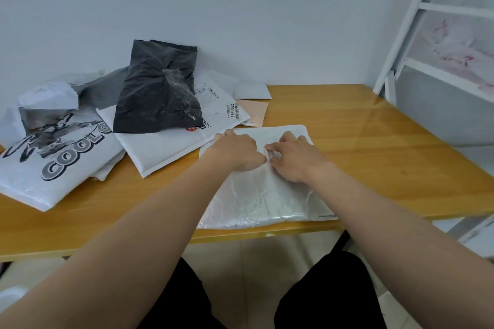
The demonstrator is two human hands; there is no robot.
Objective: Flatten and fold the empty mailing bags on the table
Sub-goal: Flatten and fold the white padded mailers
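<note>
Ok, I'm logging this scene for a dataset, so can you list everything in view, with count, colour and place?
Crumpled black plastic mailing bag: one, black, atop the pile at back left.
White padded mailer with shipping label: one, white, under the black bag.
White plastic bag printed "COOL": one, white with grey print, far left.
Crumpled white-grey plastic bags: several, count unclear, against the wall at left.
Small white envelope: one, white, back centre.
Pale pink flat envelope: one, pink, beside the label.
White translucent plastic mailing bag: one, white, front centre, reaching the table's near edge.
Wooden table: one, honey-coloured.
White metal frame: one, right.
Left hand: pressing the translucent bag.
Right hand: pressing the same bag.
</note>
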